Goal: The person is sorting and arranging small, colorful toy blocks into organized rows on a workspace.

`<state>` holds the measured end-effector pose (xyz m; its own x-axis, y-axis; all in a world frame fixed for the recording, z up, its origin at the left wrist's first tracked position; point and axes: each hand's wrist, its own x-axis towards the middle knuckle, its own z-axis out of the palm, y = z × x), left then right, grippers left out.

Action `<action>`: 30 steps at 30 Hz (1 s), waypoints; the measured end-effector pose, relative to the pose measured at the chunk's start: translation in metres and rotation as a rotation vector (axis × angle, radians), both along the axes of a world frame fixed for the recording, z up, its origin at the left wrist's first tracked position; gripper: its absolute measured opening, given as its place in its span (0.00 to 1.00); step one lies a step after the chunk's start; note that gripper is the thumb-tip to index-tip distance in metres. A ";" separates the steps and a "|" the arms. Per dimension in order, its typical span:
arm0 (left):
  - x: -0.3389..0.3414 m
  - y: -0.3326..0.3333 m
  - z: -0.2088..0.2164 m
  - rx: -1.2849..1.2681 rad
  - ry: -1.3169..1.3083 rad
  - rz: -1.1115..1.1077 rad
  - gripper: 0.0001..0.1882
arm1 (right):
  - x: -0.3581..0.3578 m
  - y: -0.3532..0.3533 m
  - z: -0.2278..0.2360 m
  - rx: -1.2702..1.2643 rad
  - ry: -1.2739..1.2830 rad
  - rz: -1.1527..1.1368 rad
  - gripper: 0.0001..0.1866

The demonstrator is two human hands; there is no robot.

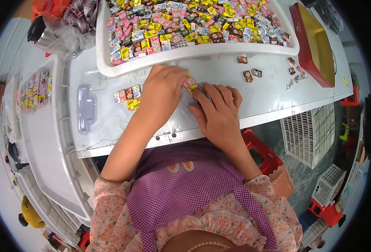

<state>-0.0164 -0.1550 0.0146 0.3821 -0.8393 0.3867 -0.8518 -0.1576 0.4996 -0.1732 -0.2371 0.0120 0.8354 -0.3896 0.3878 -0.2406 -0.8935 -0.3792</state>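
Note:
A short row of small pink and yellow boxes (pixel 190 84) sits between my two hands above the white table. My left hand (pixel 164 90) is closed at the left side of the row, its fingertips partly hidden behind the back of the hand. My right hand (pixel 220 109) curls in from the right, with its index fingertip against the near end of the row. To the left of my left hand lies a small group of boxes (pixel 127 96) in pink, brown, white and yellow, packed side by side.
Beyond my hands stands a big white tray (pixel 194 51) heaped with small boxes. Loose brown boxes (pixel 247 76) lie to the right, near a red box with a gold inside (pixel 315 46). A clear lid (pixel 86 109) and a long white tray (pixel 47 161) are at the left.

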 end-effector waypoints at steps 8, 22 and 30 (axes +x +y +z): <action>-0.010 0.015 0.002 0.206 -0.249 0.020 0.18 | 0.000 0.000 -0.001 0.029 0.029 -0.003 0.21; -0.012 0.029 0.011 0.365 -0.282 -0.115 0.33 | -0.004 -0.010 0.008 -0.012 0.288 0.150 0.43; -0.009 0.033 0.064 0.256 -0.142 -0.155 0.25 | -0.003 -0.028 0.009 -0.092 0.301 0.278 0.42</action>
